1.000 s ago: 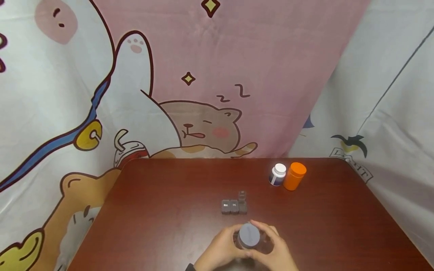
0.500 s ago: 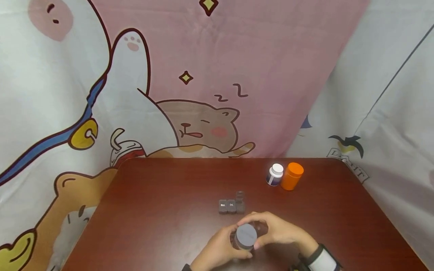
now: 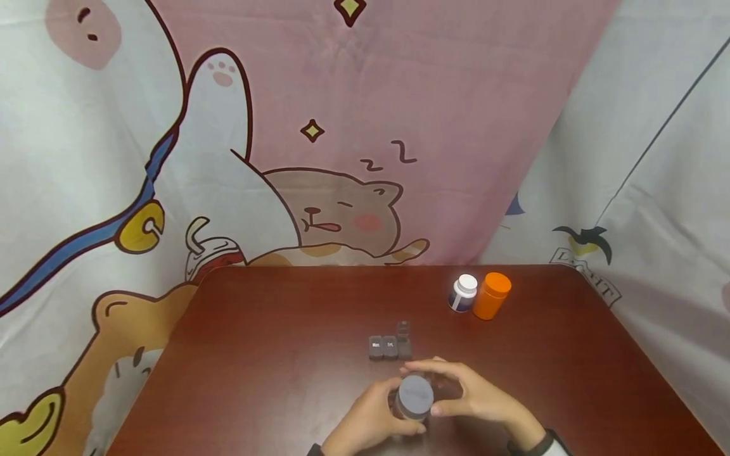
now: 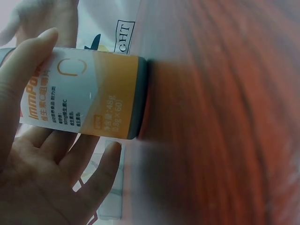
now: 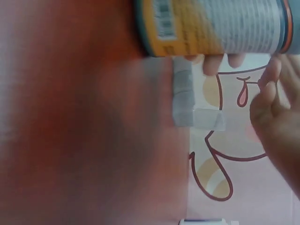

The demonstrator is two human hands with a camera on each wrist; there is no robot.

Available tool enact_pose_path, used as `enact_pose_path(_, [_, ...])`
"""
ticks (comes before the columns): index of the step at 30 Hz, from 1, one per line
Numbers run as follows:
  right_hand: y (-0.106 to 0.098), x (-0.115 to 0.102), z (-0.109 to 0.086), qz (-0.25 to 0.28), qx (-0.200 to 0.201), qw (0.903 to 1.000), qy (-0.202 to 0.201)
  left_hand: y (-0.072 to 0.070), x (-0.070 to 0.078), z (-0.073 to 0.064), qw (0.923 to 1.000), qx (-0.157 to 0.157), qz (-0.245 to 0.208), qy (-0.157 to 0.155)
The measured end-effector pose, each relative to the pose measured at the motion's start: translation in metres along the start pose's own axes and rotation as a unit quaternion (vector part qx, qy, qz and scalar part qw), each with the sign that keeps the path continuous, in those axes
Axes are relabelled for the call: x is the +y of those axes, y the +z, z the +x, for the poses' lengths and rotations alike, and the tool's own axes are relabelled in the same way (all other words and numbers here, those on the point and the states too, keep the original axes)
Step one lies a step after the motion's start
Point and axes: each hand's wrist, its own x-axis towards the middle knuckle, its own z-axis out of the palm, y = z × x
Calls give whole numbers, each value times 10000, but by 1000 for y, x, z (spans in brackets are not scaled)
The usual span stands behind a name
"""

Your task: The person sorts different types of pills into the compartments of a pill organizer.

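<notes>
One jar (image 4: 89,89), upright near the front of the table (image 3: 256,367), before the pillbox (image 3: 390,347), is gripped round its side by the left hand (image 3: 369,417), the right hand (image 3: 478,397) spread beside the lid (image 3: 415,394); white bottle (image 3: 463,294) and orange bottle (image 3: 492,297) beyond.

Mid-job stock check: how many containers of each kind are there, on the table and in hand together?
Bottles: 3 (grey-lidded bottle, white-lidded bottle, orange bottle)
Pill boxes: 1 (three-compartment pill box, one lid up)
Total: 4
</notes>
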Motion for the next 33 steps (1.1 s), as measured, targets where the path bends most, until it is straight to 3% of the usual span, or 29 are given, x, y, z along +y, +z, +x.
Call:
enact_pose_path(2, [12,-4,-10,-228,717,9970,203,1,1,0,10000,8,-14,-64])
enact_pose_path(4, [27,-7,-20,-568,1563,9848,503,1,1,0,10000,12,7,-76])
enact_pose_path(6, [46,-11,-26,-1033,2415,9622,715,2,1,1,9999,38,47,-83])
enact_pose_path(9, [72,-15,-30,-1483,3359,9231,1143,2,1,1,10000,17,30,-69])
enact_pose_path(12, [89,-16,-29,-1747,3870,8959,1310,1,2,0,9999,-42,-69,-100])
enact_pose_path(15, [97,-16,-25,-1765,4033,8874,1369,1,2,-2,9999,-54,-95,-112])
enact_pose_path(17, [98,-16,-23,-1731,3986,8906,1343,1,2,-2,9999,-36,-65,-96])
enact_pose_path(20, [93,-14,-22,-1659,3733,9034,1305,1,1,-2,10000,-15,-13,-91])
enact_pose_path(27, [63,2,-19,-1687,2469,9536,343,0,1,-3,10000,-4,36,-47])
enact_pose_path(33, [32,-2,-3,-2071,1458,9665,-424,0,0,-1,9998,107,121,130])
